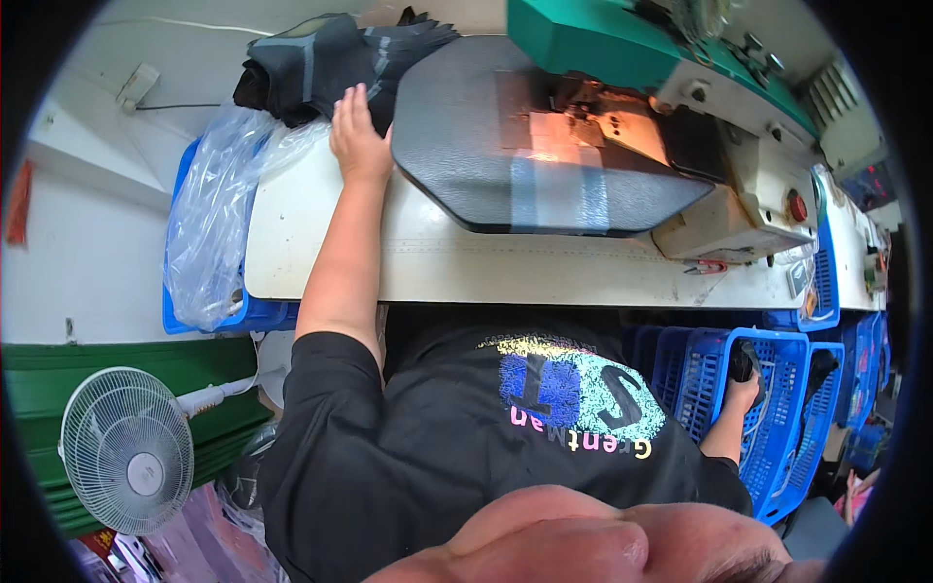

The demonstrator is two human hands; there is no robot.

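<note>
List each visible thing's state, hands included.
Green-and-white sewing machine, lit; running unclear
White round caged fan, spinning unclear
Grey-black fabric pile, loosely heaped
Clear plastic bag, crumpled
Red-handled snips, lying flat
Left hand, open, fingers extended at the pile
Right hand, at black item and blue plastic basket; grip unclear

The left hand [362, 136], fingers extended, is at the dark cloth pile [316, 73] on the white surface [321, 233]. The right hand [743, 392] reaches into a blue basket [777, 337], at a dark item [742, 360]; its grip is unclear. A black board [447, 126] lies beneath the green sewing machine [593, 44]. A fan [126, 452] stands at lower left, below a clear plastic bag [209, 233].
</note>
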